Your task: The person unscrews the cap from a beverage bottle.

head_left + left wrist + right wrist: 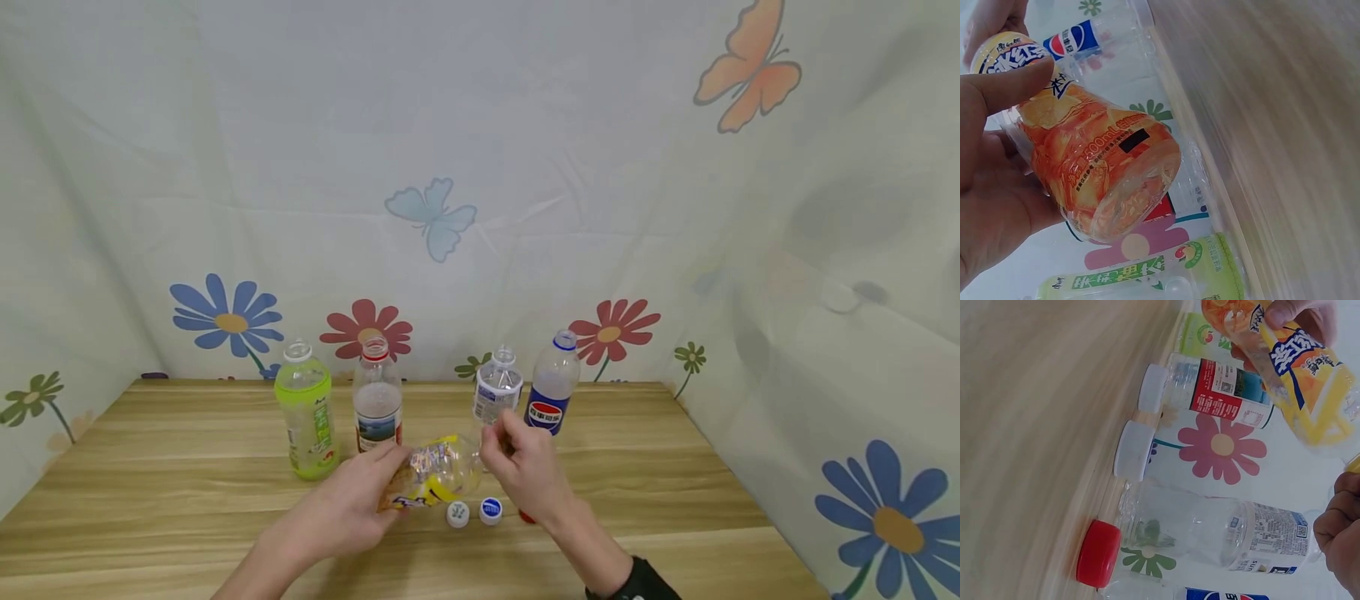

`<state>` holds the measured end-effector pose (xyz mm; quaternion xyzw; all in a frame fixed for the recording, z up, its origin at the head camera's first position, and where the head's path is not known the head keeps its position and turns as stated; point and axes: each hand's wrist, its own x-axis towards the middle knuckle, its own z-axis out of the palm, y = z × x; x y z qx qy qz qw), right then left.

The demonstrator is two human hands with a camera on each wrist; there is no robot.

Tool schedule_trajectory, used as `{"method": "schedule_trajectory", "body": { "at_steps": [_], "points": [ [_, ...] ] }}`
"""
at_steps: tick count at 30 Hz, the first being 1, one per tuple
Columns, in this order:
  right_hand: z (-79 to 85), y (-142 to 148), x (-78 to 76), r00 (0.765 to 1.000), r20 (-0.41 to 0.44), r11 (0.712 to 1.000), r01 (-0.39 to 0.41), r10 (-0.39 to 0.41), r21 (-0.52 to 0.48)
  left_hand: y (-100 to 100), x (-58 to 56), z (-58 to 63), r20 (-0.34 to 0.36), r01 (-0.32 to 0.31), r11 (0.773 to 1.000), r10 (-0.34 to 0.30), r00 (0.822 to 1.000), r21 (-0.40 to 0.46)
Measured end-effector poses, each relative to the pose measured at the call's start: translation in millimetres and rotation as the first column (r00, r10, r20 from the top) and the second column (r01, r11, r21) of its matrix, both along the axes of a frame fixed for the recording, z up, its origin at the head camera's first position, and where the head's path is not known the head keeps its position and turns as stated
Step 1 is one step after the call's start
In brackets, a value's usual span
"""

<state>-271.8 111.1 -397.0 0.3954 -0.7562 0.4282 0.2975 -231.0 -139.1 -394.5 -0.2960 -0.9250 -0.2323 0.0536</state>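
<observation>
My left hand grips a clear plastic iced tea bottle with a yellow and orange label, its fingers and thumb wrapped round the body. The bottle is tipped sideways above the table, its neck pointing right. At that neck my right hand has curled fingers pinching a yellow bottle cap, which they mostly hide. In the left wrist view the bottle's base faces the camera, and the bottle looks empty. Below it lie a white cap, a blue-topped white cap and a red cap.
Uncapped bottles stand along the back of the wooden table: a green-labelled one and a red-ringed one left, a clear one and a blue-labelled cola bottle right. A flower-printed cloth hangs behind.
</observation>
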Motion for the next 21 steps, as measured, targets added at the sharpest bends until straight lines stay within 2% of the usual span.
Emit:
{"method": "schedule_trajectory", "body": {
  "at_steps": [5, 9, 15, 18, 21],
  "points": [
    [-0.3, 2.1, -2.3, 0.999, -0.032, 0.998, -0.022, 0.024, 0.056, -2.8, -1.3, 0.3, 0.014, 0.001, 1.000, -0.001, 1.000, 0.012],
    [1.3, 3.3, -2.0, 1.000, -0.030, 0.991, -0.001, 0.005, 0.130, -4.8, -1.8, 1.9, 0.019, -0.007, 1.000, 0.007, 1.000, 0.015],
    [4.3, 3.1, 2.8, 0.994, 0.087, 0.963, 0.045, -0.071, 0.266, -6.7, -3.2, 4.3, 0.043, -0.045, 0.999, 0.044, 0.998, 0.011],
    [5.2, 1.9, 4.3, 0.988, 0.138, 0.960, 0.024, -0.064, 0.279, -7.5, -3.4, 4.5, 0.043, -0.060, 0.998, 0.059, 0.997, 0.004],
    [6.5, 0.8, 5.0, 0.989, 0.144, 0.963, 0.004, -0.044, 0.269, -8.4, -3.5, 4.3, 0.033, -0.065, 0.998, 0.065, 0.997, -0.001]
  ]
}}
